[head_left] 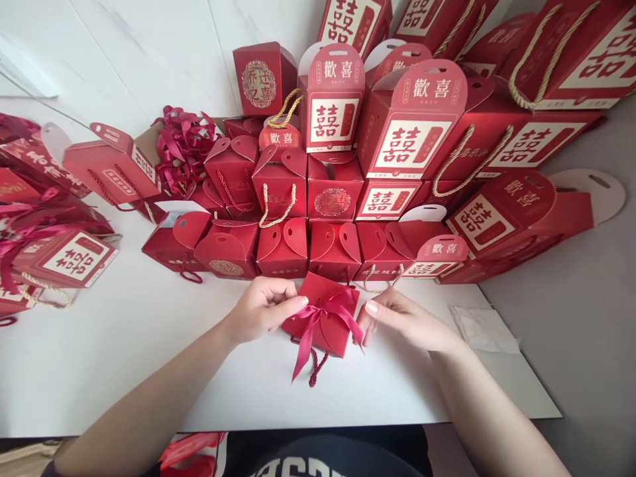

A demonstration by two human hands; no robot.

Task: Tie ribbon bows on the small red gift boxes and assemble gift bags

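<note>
On the white table (238,391) the box (332,332) sits just below centre frame, the left hand (263,310) pinching its bow (322,308), the right hand (402,319) half-curled beside it, grip unclear to me, and a lopsided tug could loosen the bow.

White tabletop (238,391), grey side panel (586,298), veined wall (149,63), perhaps tiled
</note>
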